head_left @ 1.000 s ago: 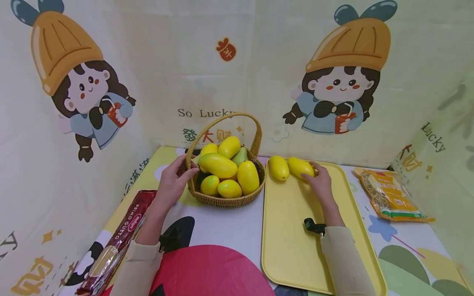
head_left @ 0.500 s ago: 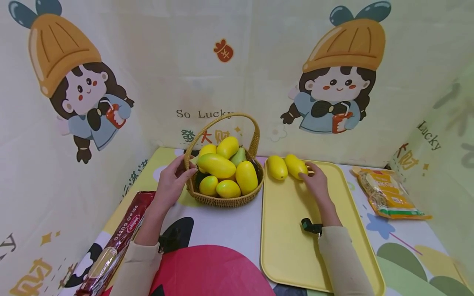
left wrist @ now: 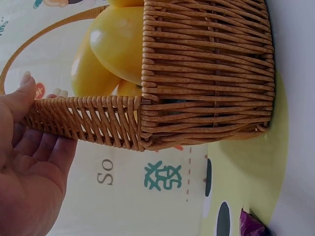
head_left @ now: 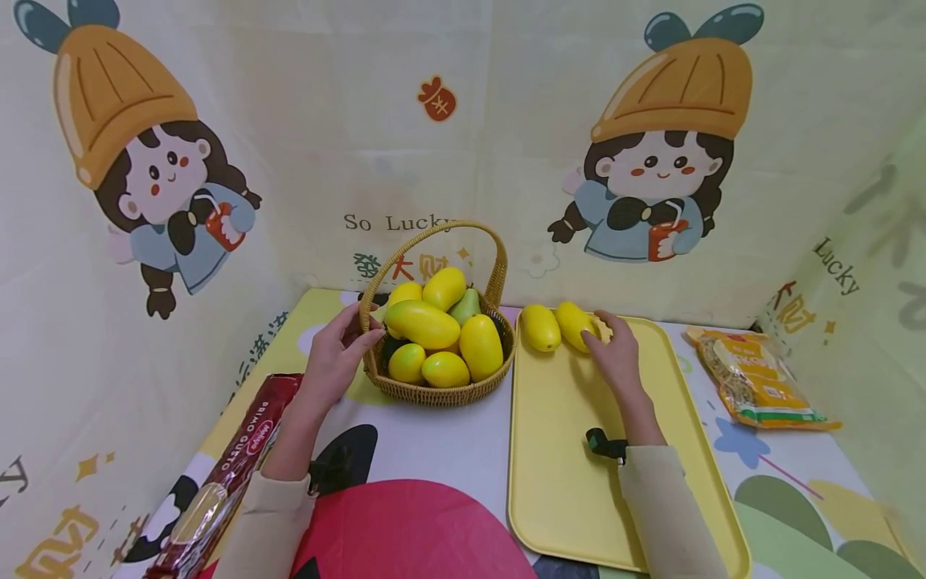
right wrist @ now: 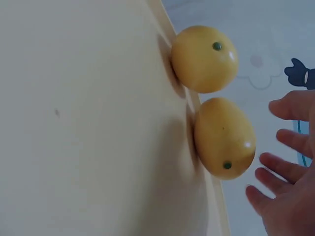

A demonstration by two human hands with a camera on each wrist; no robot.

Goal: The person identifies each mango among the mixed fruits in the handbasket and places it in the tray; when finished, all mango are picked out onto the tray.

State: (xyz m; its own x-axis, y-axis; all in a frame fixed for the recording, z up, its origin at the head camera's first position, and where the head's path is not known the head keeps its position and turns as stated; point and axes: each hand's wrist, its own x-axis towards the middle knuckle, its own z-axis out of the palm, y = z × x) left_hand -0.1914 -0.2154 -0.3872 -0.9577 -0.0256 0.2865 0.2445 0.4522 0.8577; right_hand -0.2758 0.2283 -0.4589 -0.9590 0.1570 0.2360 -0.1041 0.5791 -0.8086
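My left hand (head_left: 334, 358) grips the left base of the handle of a wicker basket (head_left: 441, 394), thumb on one side and fingers on the other in the left wrist view. Several yellow mangoes and smaller lemon-like fruits fill the basket, with a green pear (head_left: 466, 307) at the back. Two mangoes lie side by side at the far left corner of a yellow tray (head_left: 564, 450): a left mango (head_left: 541, 328) and a right mango (head_left: 572, 325). Beside the right one is my right hand (head_left: 613, 354); the right wrist view shows its fingers spread and apart from the fruit (right wrist: 225, 138).
A dark red PRIMO GUSTO packet (head_left: 239, 458) lies left of my left forearm. Right of the tray is an orange and clear bag (head_left: 760, 378) of dry food. Printed cloth walls (head_left: 506, 177) rise at the back and both sides.
My right hand has let go of the right mango, which has shifted left against the other mango. The left hand stays on the basket handle.
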